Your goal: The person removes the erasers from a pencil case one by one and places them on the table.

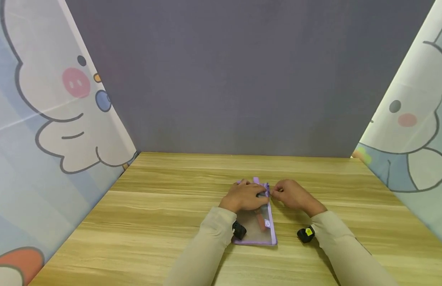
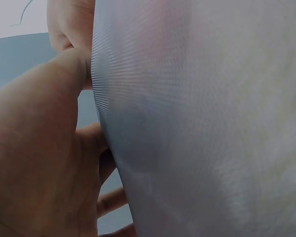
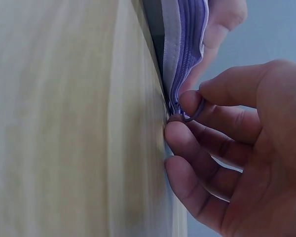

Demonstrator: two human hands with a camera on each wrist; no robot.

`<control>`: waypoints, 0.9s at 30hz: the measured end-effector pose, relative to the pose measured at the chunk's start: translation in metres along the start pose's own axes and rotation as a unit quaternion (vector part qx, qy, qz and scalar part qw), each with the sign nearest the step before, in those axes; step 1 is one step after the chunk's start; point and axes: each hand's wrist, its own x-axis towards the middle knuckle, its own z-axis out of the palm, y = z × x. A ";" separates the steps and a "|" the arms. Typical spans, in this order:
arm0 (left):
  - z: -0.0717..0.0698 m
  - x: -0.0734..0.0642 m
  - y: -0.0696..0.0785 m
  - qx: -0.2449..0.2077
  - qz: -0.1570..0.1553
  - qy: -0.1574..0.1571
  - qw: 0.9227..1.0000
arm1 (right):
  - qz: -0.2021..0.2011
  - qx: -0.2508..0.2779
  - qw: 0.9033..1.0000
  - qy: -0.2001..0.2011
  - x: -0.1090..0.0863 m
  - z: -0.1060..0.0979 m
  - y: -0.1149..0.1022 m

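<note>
One flat, rectangular pouch point(image 1: 250, 235) of translucent, finely textured material with purple trim lies on a smooth, wood-grained worktop point(image 1: 145, 222), directly beneath the left grip point(image 1: 246, 196). That grip is relaxed, palm down, its spread fingers resting across the pouch's far part. Just beside it, the right grip point(image 1: 291, 194) is pinched, thumb and fingertip together on a small purple loop point(image 3: 201, 108) at the end of a ribbed purple zip point(image 3: 187, 42); its other fingers bend loosely. Nearer the wearer than the left grip, a reddish shape point(image 1: 261, 221) shows through. Both forearms, in cream sleeves point(image 1: 201, 250), angle inward.
</note>
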 end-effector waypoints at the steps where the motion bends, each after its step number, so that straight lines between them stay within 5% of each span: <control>1: 0.000 0.000 0.001 0.001 -0.001 -0.001 1.000 | -0.002 -0.002 1.000 0.001 -0.001 -0.001 0.000; 10: 0.000 0.000 0.003 0.042 0.002 -0.005 0.999 | -0.017 -0.008 1.000 0.003 -0.005 -0.003 -0.001; 27: 0.001 -0.001 -0.001 0.036 0.011 -0.013 0.999 | -0.032 0.030 0.999 -0.011 -0.012 -0.006 0.000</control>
